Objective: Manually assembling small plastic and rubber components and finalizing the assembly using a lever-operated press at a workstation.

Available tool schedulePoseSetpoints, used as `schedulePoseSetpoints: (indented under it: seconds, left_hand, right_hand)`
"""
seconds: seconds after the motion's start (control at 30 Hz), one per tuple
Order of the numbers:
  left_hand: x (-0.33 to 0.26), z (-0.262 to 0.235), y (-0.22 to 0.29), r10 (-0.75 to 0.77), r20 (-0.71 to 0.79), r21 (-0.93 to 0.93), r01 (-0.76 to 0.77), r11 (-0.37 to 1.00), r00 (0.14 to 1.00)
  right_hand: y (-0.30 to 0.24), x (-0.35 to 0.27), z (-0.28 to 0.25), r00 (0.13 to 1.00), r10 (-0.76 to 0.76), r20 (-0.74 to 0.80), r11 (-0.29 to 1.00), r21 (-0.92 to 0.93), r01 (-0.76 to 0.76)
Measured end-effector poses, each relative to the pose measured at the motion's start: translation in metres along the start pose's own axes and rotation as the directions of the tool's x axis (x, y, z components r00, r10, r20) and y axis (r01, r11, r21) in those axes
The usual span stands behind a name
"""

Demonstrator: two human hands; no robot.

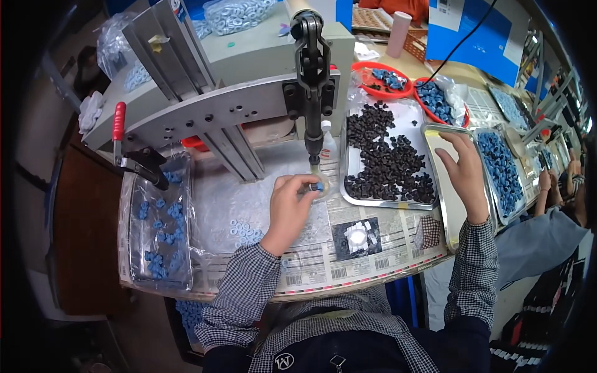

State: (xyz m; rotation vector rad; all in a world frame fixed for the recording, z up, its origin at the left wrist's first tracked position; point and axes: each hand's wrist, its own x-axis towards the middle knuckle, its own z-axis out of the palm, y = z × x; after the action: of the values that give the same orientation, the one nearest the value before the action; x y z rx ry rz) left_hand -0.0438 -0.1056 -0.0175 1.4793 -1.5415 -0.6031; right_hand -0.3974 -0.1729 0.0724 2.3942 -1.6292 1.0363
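Note:
My left hand pinches a small blue ring part and holds it on a round base right below the black ram of a grey hand press. My right hand lies with fingers spread on an empty metal tray, holding nothing. Between the two hands a metal tray carries a heap of small black parts. To the right of my right hand another tray holds blue ring parts.
A tray in a plastic bag with scattered blue parts sits at the left, by the press's red-handled lever. Two red bowls of blue parts stand behind. A small black-and-white block lies near the front edge. Other people's hands work at the far right.

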Motion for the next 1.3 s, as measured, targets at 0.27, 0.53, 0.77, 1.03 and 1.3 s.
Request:
schedulePoseSetpoints:
  seconds: [0.27,0.53,0.77,1.03,1.3]
  left_hand:
    - [0.008,0.000,0.003,0.246,0.042,0.255,-0.248,0.935,0.968]
    - [0.004,0.011,0.005,0.283,0.094,0.288,-0.298,0.910,0.955]
    - [0.012,0.026,-0.026,0.294,0.086,0.223,-0.306,0.926,0.952]
    - [0.015,0.020,-0.012,0.183,0.107,0.227,-0.203,0.952,0.977]
    - [0.001,0.006,-0.010,0.184,0.047,0.200,-0.189,0.961,0.982]
  right_hand:
    - [-0.117,0.083,-0.009,0.944,-0.314,-0.102,0.875,0.355,0.329]
    - [-0.190,0.194,-0.013,0.921,-0.108,0.375,0.371,0.875,-0.313]
    - [-0.239,0.113,-0.046,0.860,-0.215,-0.463,0.327,0.796,0.510]
    - [-0.223,0.019,0.009,0.794,-0.376,-0.478,0.422,0.674,0.606]
    - [-0.130,0.010,0.041,0.912,-0.219,-0.348,0.739,0.551,0.388]
